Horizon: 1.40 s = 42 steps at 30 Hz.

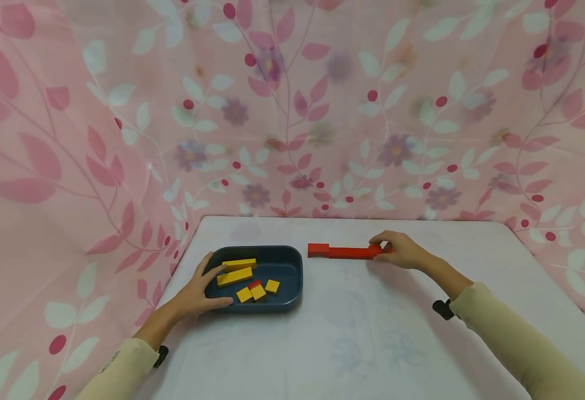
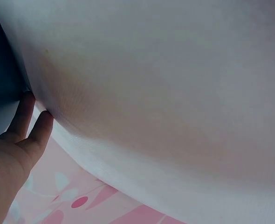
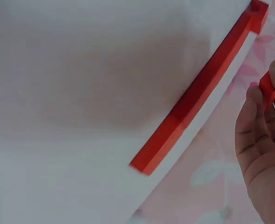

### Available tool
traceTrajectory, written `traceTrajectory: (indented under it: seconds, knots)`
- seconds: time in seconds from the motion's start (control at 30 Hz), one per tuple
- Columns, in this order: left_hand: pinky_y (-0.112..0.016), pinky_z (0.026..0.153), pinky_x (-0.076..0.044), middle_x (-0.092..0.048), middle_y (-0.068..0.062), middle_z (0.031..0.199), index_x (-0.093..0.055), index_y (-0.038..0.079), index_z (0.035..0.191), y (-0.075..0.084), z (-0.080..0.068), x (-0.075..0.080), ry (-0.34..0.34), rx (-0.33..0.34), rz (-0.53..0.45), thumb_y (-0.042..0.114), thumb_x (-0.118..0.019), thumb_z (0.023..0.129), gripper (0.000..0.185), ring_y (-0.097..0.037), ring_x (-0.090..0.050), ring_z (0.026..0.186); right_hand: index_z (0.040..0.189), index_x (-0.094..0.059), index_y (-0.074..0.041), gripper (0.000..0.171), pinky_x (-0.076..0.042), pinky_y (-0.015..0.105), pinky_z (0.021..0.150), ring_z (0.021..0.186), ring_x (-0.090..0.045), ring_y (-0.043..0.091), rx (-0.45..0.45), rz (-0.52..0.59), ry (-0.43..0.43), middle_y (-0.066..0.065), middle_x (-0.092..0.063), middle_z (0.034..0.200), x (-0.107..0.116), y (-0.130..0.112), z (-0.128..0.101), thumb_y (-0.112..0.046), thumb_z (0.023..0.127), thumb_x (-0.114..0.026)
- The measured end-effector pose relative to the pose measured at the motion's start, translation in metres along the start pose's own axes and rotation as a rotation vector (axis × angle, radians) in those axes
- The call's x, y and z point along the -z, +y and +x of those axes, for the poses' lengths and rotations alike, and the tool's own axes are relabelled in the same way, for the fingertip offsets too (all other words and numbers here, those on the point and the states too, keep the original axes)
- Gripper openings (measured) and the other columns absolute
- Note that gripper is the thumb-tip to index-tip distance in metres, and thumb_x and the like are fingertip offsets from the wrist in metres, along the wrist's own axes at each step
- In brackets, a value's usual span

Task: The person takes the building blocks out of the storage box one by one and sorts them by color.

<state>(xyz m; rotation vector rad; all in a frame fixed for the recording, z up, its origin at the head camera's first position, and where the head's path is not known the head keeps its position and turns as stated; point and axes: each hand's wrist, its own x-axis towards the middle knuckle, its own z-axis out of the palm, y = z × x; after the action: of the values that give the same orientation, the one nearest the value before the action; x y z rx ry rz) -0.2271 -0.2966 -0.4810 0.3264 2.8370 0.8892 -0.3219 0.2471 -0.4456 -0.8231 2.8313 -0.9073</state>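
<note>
At the left end of a dark blue tray [image 1: 292,303] my left hand [image 1: 194,291] spreads over the rim, gripping it. Inside the tray lie two long yellow blocks [image 1: 234,276], several small yellow blocks [image 1: 258,293] and a bit of a red block [image 1: 254,284]. Two fingertips [image 2: 46,116] press the tray's outer wall in the left wrist view. My right hand [image 1: 399,250] pinches a small red block [image 3: 267,87] between thumb and fingers, close over the right part of a red row of blocks [image 1: 349,253]. A raised red block [image 1: 318,250] stands at the row's left end.
Under everything is a white cloth [image 1: 342,322] covering the table. Pink floral curtains [image 1: 292,111] rise behind and at the left side. The red row lies between the tray and my right hand, near the table's far edge.
</note>
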Motion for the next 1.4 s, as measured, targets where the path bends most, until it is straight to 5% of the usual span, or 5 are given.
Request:
traceTrajectory:
  seconds: [0.23,0.6,1.1,1.4]
  knots:
    - [-0.075,0.105,-0.029,0.011,-0.008,0.167,-0.034,0.022,0.155,-0.001,0.000,0.001,0.000,0.006,0.015,0.060,-0.074,0.078,0.095,-0.050,-0.014,0.146,0.120,-0.066,-0.001,0.040,-0.053,0.027,0.072,0.085,-0.064,0.020,-0.055,-0.032,0.027,0.016,-0.065,0.113,0.013,0.036,-0.015,-0.012,0.083,-0.078]
    - [-0.075,0.105,-0.030,0.010,-0.008,0.167,-0.036,0.022,0.154,-0.001,0.002,0.000,0.007,-0.006,0.019,0.061,-0.074,0.077,0.095,-0.051,-0.014,0.146,0.120,-0.065,0.003,0.036,-0.060,0.043,0.074,0.091,-0.067,0.035,-0.184,-0.057,0.015,0.026,-0.063,0.115,0.034,0.076,-0.033,-0.007,0.086,-0.073]
    - [-0.076,0.105,-0.029,0.011,-0.008,0.167,-0.037,0.022,0.153,-0.003,0.004,-0.001,0.001,-0.006,0.014,0.061,-0.075,0.077,0.094,-0.051,-0.013,0.146,0.124,-0.062,0.001,0.039,-0.058,0.050,0.084,0.101,-0.059,0.042,-0.320,-0.034,-0.046,0.028,-0.060,0.119,0.030,0.098,-0.040,-0.012,0.088,-0.071]
    - [-0.076,0.105,-0.029,0.011,-0.008,0.167,-0.037,0.022,0.153,-0.004,0.005,-0.001,0.002,-0.011,0.014,0.058,-0.075,0.078,0.092,-0.051,-0.013,0.146,0.117,-0.065,0.002,0.036,-0.056,0.051,0.079,0.093,-0.059,0.038,-0.294,-0.073,-0.015,0.027,-0.063,0.108,0.027,0.108,-0.043,-0.010,0.084,-0.074]
